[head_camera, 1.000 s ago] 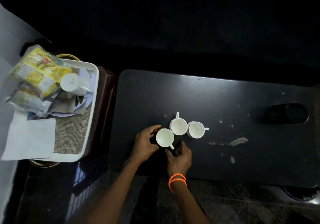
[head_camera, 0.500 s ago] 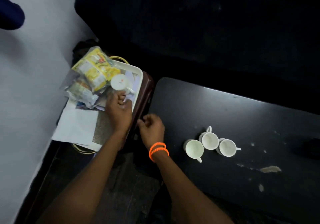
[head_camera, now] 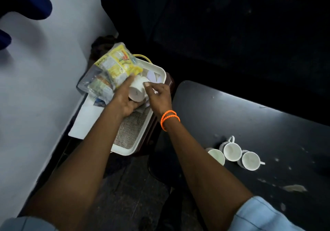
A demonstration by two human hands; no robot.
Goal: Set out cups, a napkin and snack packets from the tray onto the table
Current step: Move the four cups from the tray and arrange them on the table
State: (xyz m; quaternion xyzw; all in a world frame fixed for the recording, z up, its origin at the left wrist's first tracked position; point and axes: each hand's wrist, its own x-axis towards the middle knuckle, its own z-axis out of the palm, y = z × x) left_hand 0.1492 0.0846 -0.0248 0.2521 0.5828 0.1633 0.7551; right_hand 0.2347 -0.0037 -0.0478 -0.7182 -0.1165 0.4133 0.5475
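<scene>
My left hand [head_camera: 123, 100] grips a white cup [head_camera: 137, 89] tipped on its side over the white tray [head_camera: 125, 150]. My right hand [head_camera: 159, 96], with orange bands at the wrist, touches the cup's right side with fingertips. Yellow and clear snack packets [head_camera: 116, 68] are piled at the tray's far end. A white napkin [head_camera: 85, 121] lies over the tray's left edge. Three white cups [head_camera: 232, 152] stand together on the black table [head_camera: 250, 123] to the right.
The tray rests on a dark brown stand [head_camera: 155, 123] beside a pale wall [head_camera: 35, 87]. A woven mat [head_camera: 130, 130] lines the tray. The table top has pale scuffs and a torn patch [head_camera: 294, 188] near its front. Dark floor lies below.
Both hands left the cups on the table and went left to the tray. My left hand took hold of the cup there and my right hand joined it.
</scene>
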